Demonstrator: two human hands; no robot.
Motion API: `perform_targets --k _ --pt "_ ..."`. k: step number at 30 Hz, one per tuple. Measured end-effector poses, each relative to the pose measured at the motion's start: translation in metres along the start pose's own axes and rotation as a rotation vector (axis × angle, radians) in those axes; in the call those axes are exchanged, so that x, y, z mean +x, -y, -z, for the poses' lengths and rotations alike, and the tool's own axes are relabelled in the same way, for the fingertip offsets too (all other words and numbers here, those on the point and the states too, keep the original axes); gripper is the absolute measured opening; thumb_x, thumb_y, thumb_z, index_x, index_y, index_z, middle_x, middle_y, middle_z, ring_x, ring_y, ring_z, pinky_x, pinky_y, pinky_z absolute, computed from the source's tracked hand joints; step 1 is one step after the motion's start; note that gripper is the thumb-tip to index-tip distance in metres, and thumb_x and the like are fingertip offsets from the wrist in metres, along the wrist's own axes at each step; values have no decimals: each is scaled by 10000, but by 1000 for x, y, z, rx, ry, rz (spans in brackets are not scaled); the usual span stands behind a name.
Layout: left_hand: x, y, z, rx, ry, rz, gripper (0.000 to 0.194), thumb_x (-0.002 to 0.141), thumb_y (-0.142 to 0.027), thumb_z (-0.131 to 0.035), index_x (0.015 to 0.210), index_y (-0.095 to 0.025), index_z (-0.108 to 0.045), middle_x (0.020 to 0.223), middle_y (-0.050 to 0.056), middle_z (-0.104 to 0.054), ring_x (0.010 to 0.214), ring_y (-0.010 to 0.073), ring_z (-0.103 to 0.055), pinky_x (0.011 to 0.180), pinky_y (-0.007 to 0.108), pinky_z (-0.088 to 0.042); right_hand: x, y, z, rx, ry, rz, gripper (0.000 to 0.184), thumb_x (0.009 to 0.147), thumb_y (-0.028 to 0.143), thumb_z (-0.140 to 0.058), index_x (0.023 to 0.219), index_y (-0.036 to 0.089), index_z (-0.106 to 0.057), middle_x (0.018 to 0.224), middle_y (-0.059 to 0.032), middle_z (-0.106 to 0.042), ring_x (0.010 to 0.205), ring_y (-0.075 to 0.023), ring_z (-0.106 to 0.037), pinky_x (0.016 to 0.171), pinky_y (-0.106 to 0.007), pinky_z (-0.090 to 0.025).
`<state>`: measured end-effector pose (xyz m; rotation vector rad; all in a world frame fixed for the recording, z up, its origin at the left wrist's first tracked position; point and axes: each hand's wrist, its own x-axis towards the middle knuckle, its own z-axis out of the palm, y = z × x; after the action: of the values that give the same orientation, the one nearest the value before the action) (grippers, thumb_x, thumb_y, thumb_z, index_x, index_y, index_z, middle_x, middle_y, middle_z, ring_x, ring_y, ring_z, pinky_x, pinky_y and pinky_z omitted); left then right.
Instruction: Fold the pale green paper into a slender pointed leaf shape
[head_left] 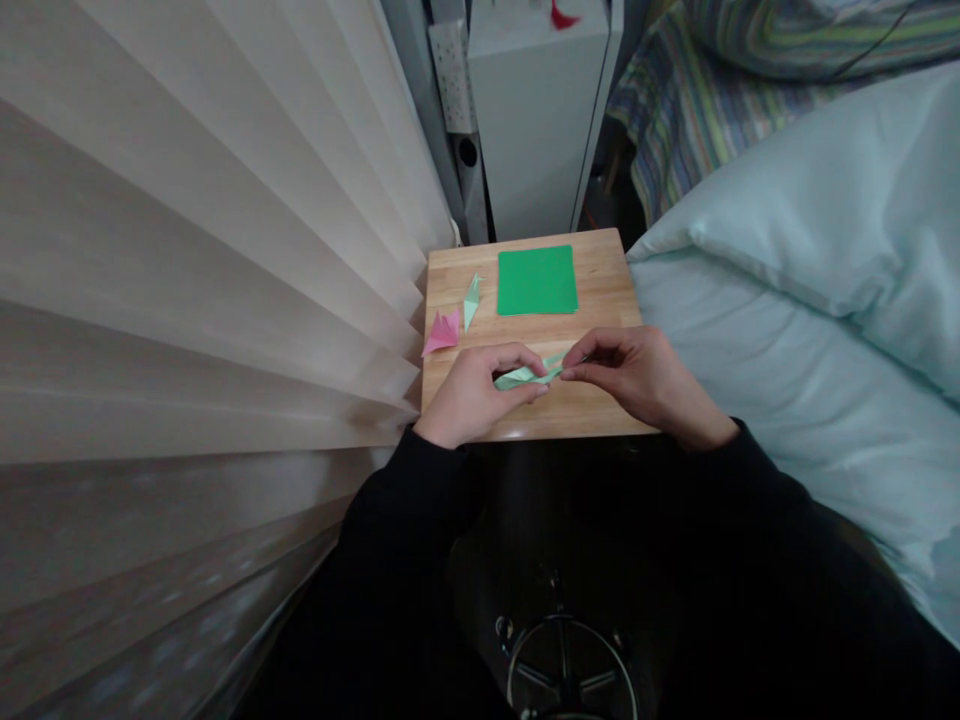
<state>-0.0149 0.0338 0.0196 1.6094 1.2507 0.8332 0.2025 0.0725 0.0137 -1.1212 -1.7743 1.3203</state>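
Between my two hands is a pale green folded origami paper (517,378), held just over the front part of a small wooden table (600,270). My left hand (484,385) pinches its left part between thumb and fingers. With thumb and index finger, my right hand (634,375) grips the narrow right end. Fingertips hide some of the folds. Beyond my left hand lie a pink origami piece (442,332) and a slim light green origami piece (471,302). A stack of green square paper (537,280) rests near the table's back edge.
A pleated curtain (225,250) hangs along the table's left side. Pale blue bedding (787,300) lies close on the right. Behind the table stands a white cabinet (536,130) with a red piece (562,16) on top. A wheeled chair base (566,680) shows below.
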Motion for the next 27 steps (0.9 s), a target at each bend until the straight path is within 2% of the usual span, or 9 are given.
perform_targets --k 7,13,19,24,27 --pt "0 -6 0 -23 -4 45 130 808 -272 -791 736 -182 -730 760 49 -765 699 163 -688 710 291 -516 -3 4 -3 81 0 -51 272 724 437 -888 671 217 -737 717 -43 -764 669 -203 -691 637 -350 -554" --pt "-1 -8 1 -6 6 44 155 809 -270 -791 720 -172 -711 780 71 -775 723 177 -705 672 284 -506 -6 5 -3 88 2 -54 288 726 441 -898 655 223 -724 707 -51 -756 646 -212 -681 594 -359 -548" --pt "-1 -6 0 -33 23 43 179 791 -245 -800 708 -163 -664 750 47 -752 690 150 -683 638 261 -483 -6 8 -1 66 35 -32 312 731 460 -889 655 217 -708 694 -39 -751 622 -187 -669 566 -326 -530" --pt "-1 -4 -2 -211 55 74 176 820 -212 -757 814 -183 -583 727 10 -720 716 156 -717 671 259 -506 -6 7 -4 125 -6 -5 310 729 397 -892 690 218 -642 713 -16 -726 637 -167 -668 587 -305 -537" --pt "-1 -6 -2 -165 52 37 126 848 -187 -715 943 -179 -633 732 -1 -702 708 147 -691 673 260 -482 -5 2 -10 224 -65 17 326 719 349 -899 783 238 -600 742 8 -721 656 -168 -687 608 -305 -555"
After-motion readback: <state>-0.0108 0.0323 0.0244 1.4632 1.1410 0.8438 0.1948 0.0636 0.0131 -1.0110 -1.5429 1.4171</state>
